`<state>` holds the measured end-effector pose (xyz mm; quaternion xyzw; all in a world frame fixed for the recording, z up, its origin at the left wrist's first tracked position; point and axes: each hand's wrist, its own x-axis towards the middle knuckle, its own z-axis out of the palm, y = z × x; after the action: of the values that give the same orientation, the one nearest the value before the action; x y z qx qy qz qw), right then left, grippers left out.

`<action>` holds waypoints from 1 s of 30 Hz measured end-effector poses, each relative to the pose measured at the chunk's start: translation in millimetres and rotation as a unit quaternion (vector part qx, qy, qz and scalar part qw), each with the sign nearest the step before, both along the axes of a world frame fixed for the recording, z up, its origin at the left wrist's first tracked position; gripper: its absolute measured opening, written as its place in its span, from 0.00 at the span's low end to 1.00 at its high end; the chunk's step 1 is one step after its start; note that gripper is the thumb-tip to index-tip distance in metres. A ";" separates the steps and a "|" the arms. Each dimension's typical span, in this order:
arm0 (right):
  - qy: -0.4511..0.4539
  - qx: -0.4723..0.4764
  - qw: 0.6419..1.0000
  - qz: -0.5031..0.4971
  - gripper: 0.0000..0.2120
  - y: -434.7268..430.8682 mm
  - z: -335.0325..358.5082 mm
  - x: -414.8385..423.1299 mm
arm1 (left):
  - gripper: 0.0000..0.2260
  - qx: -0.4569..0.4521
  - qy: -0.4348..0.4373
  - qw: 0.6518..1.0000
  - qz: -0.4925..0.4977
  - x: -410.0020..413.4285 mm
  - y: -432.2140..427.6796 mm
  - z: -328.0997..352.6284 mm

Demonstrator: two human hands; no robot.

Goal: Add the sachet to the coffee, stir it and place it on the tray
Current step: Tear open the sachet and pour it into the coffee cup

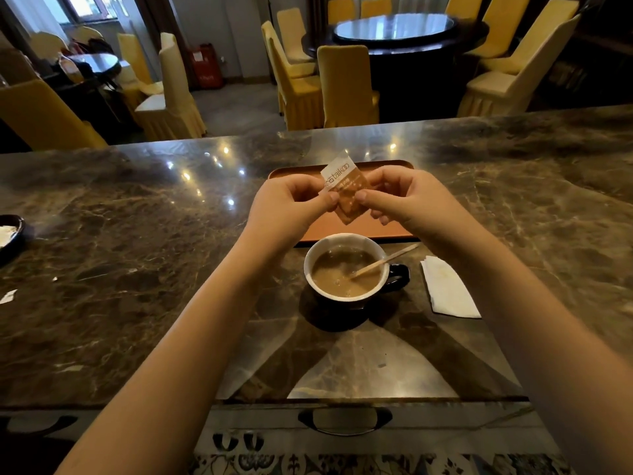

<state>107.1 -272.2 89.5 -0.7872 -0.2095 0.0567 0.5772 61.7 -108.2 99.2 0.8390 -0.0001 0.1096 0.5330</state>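
Note:
A brown and white sachet [344, 186] is pinched between my left hand [291, 204] and my right hand [404, 200], held in the air above the tray and just beyond the cup. The dark cup [346, 269] with a white inside holds milky coffee and stands on the marble counter. A wooden stirrer [383, 260] leans in the cup, its end resting over the right rim. The orange-brown tray [387, 231] lies flat behind the cup, partly hidden by my hands.
A folded white napkin [448, 289] lies right of the cup. A dark dish [10, 234] with white sachets sits at the counter's left edge, and a paper scrap [8, 296] lies near it. Yellow-covered chairs and round tables stand beyond the counter.

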 end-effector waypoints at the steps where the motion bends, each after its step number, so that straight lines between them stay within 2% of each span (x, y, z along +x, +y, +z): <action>1: -0.018 -0.002 1.000 -0.006 0.09 1.7 0.4 -1.1 | 0.04 0.011 -0.004 1.000 -0.001 -1.7 1.6 1.4; 5: -0.028 0.016 0.999 -0.007 0.09 12.7 -0.7 -8.6 | 0.03 -0.031 0.004 0.999 0.019 -7.0 8.0 3.4; 8: -0.030 0.032 0.999 -0.005 0.09 21.9 -2.4 -16.6 | 0.06 -0.050 0.011 0.998 0.035 -11.7 12.2 0.8; 12: -0.060 -0.007 0.998 -0.002 0.07 23.4 -5.2 -25.3 | 0.07 -0.042 -0.002 0.998 0.053 -18.5 20.2 -5.3; 16: -0.152 -0.080 0.982 -0.082 0.05 0.6 -7.7 -31.8 | 0.06 -0.028 0.011 0.996 0.080 -24.9 37.1 -13.3; 20: -0.213 -0.169 0.943 -0.192 0.13 -32.5 -16.6 -28.5 | 0.05 0.001 0.039 0.994 0.103 -34.4 61.2 -26.4; 24: -0.101 -0.225 0.954 -0.172 0.18 -50.7 -33.3 -18.4 | 0.04 0.003 0.126 0.985 0.116 -41.6 82.1 -45.9; 27: -0.033 -0.179 0.975 -0.124 0.14 -48.7 -40.3 -20.7 | 0.04 -0.023 0.181 0.974 0.138 -44.7 89.9 -62.5; 30: 0.032 -0.097 0.990 -0.093 0.10 -42.9 -40.2 -25.9 | 0.06 -0.010 0.193 0.969 0.154 -47.6 95.2 -75.8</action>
<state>81.1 -315.1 49.4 -0.8533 -0.1100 0.0482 0.5073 14.1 -13.1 23.4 0.8286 0.2335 0.0264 0.5081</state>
